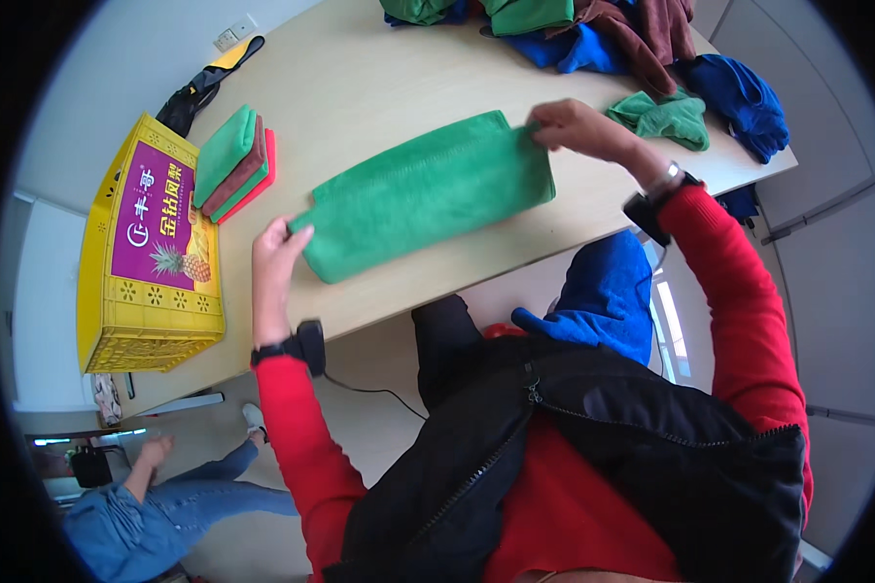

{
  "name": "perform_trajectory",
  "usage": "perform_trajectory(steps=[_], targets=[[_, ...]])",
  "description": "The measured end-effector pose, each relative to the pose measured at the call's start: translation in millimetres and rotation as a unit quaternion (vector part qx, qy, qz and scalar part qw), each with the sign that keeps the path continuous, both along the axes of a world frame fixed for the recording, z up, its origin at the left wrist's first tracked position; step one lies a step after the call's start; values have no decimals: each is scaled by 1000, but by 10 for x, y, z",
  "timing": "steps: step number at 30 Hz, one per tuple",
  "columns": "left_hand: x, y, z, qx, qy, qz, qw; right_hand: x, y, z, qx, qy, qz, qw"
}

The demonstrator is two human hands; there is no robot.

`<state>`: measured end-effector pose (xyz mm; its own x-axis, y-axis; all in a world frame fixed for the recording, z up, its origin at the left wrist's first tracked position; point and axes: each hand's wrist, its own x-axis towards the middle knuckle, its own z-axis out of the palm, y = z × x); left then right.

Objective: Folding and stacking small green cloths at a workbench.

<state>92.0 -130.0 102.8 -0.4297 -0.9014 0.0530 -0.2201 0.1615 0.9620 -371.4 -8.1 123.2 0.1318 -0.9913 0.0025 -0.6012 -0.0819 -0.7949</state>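
Observation:
A green towel (428, 199), folded into a long strip, lies on the table in front of me. My left hand (278, 255) pinches its near left corner between thumb and fingers. At the far right end, my right hand (578, 129) grips the other corner, its fingers closed on the cloth. To the left of the towel stands a stack of folded towels (235, 165) in green, brown and red, leaning by a yellow crate.
The yellow crate (151, 316) with a purple panel stands at the table's left edge. Crumpled green, brown and blue towels (593, 44) lie at the far right. A blue towel (603, 301) hangs by my lap. Another person (156, 515) sits at lower left.

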Motion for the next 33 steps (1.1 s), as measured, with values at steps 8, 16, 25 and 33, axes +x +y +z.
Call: perform_trajectory(steps=[8, 16, 25, 33], targets=[[-266, -1062, -908, -20, -19, 64, 998, -17, -983, -791, 48, -2, -175, 983], [-227, -1011, -1020, -58, -39, 110, 992, 48, -783, -716, 103, -83, -223, 966], [-92, 140, -1000, -91, -88, 184, 975, 436, 177, -764, -2, -171, -223, 960], [-151, 614, -1051, -213, -133, 290, 924, 730, 325, -914, -96, -176, -289, 936]])
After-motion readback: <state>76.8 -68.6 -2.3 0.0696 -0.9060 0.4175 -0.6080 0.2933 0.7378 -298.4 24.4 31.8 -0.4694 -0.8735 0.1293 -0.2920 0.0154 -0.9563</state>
